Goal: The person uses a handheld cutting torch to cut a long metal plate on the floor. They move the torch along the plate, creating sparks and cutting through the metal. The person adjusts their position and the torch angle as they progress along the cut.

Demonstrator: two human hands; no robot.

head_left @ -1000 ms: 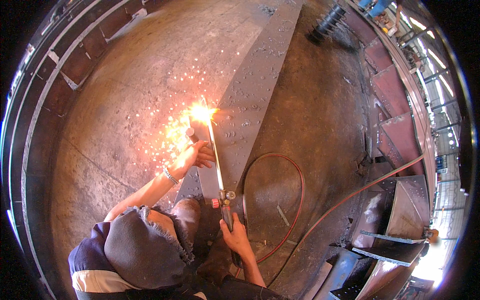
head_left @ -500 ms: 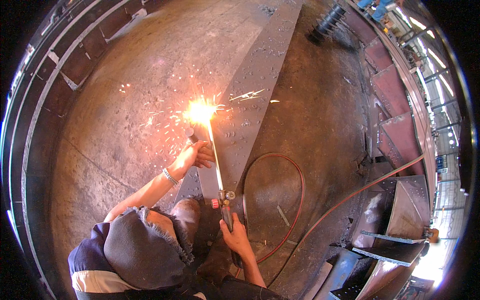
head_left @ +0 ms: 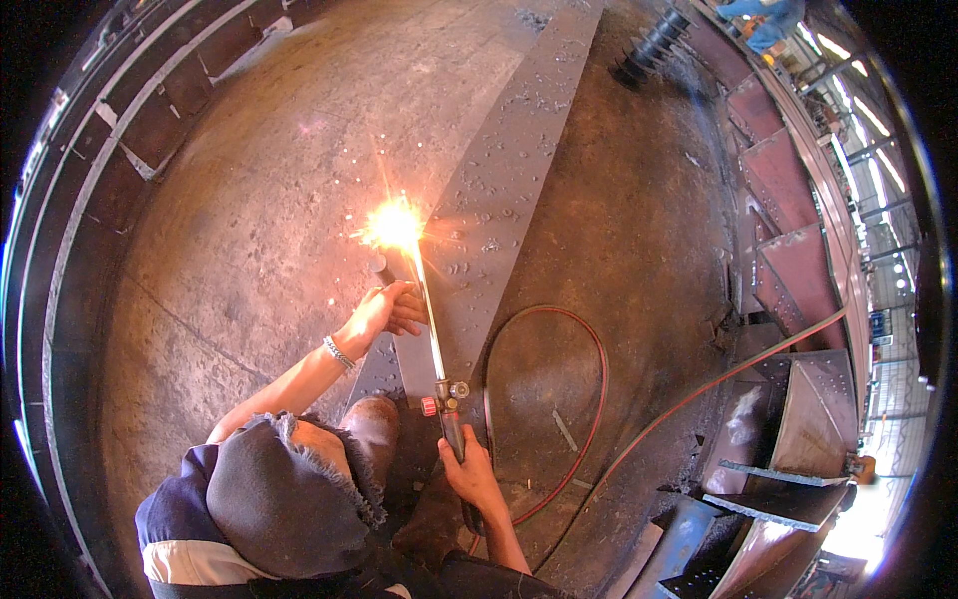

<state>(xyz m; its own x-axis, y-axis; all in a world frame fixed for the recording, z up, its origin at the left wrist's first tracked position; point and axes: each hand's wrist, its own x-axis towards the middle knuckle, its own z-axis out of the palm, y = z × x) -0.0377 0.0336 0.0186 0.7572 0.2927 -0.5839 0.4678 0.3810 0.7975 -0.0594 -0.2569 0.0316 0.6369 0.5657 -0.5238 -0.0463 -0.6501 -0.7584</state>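
Observation:
My right hand [head_left: 469, 474] is wrapped round the dark handle of a cutting torch [head_left: 432, 334], below its red knob and brass-coloured valves. The long metal tube slants up to a blinding glow [head_left: 394, 224] with sparks at the left edge of a long grey steel plate [head_left: 504, 150]. The glare hides the tip. With fingers curled, my left hand [head_left: 379, 311] lies against the left side of the tube. A dark cylinder with a round end [head_left: 379, 267] sticks out beyond its thumb side, apparently in its grip. A chain bracelet [head_left: 339, 352] circles that wrist.
A red hose [head_left: 605, 364] loops over the floor to my right. Steel pieces [head_left: 768, 499] stand stacked at lower right, below a reddish ribbed beam [head_left: 788, 190]. Another beam [head_left: 60, 299] runs along the left. A black coiled part [head_left: 654, 48] lies far right, near a person in blue [head_left: 773, 22].
The spray of sparks has shrunk, and the glow has shifted slightly left along the plate. My hands look nearly still. The person in blue at the far right has shifted.

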